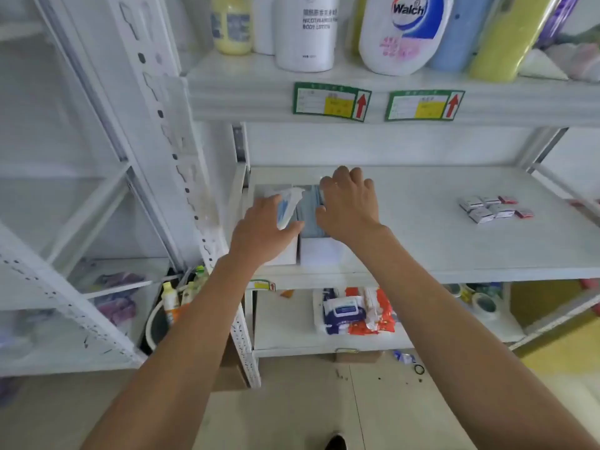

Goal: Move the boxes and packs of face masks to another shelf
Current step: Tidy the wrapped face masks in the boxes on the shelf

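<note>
Two white boxes stand side by side at the left end of the middle shelf (454, 241). The right box (319, 251) is open and filled with blue face masks (308, 216). The left box (285, 254) is mostly hidden under my left hand (263, 232), which grips a white and blue pack of face masks (287, 204) over it. My right hand (349, 203) rests on the far right edge of the open box, fingers spread over the blue masks.
Several small boxes (493, 207) lie on the same shelf at the right. Bottles, including a Walch one (406, 30), stand on the shelf above. Wet-wipe packs (350, 311) lie on the shelf below. Another white rack (81, 190) stands to the left.
</note>
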`<state>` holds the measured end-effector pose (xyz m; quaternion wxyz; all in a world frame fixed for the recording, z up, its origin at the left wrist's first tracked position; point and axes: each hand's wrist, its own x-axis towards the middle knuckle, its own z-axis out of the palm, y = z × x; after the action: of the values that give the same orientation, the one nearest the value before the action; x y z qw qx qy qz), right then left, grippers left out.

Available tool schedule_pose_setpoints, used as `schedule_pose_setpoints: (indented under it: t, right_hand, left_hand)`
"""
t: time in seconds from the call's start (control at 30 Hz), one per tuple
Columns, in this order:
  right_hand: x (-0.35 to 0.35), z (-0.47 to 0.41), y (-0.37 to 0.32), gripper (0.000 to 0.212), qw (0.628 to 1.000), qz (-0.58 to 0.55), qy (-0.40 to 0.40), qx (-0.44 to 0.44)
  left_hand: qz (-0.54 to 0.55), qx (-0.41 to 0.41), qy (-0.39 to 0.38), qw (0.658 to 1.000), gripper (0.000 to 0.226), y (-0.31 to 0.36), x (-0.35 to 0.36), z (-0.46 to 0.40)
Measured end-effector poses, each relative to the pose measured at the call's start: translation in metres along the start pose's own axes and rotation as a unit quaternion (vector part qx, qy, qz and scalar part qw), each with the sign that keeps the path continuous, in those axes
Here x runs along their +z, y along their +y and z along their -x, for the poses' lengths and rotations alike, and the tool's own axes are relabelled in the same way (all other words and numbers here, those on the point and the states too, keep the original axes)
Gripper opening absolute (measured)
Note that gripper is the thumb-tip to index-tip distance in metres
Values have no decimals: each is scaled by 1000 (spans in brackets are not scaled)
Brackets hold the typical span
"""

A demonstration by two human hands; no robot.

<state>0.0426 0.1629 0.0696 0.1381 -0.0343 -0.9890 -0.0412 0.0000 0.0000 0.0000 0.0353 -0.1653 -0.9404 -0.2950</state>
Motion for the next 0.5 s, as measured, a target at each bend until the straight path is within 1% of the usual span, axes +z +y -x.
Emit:
schedule_pose_setpoints:
  t: [0.1, 0.17, 0.23, 0.3, 0.37, 0.43, 0.5]
  right_hand:
    - [9, -32, 11, 46, 998, 26, -49, 13]
    - [16, -51, 15, 48, 993, 28, -106, 31]
    - [29, -69, 17, 53, 984, 7, -168, 55]
    - [40, -80, 19, 56, 975, -28, -211, 69]
    - [49, -89, 23, 49, 973, -53, -218, 60]
    - [55, -89, 30, 38, 976, -57, -207, 42]
    - [56, -92, 39, 31, 978, -65, -198, 27]
  left_hand:
    - [17, 4, 19, 1000, 74, 2, 14, -21]
    - [27, -14, 14, 999, 72, 1, 25, -34]
    - [32, -40, 7, 999, 69, 1, 32, -47]
    - [38, -58, 13, 997, 61, -1, 38, -56]
    - [45, -68, 33, 996, 51, -7, 43, -62]
    - [55, -65, 43, 995, 39, -13, 47, -58]
    - [67, -67, 55, 994, 28, -19, 48, -55]
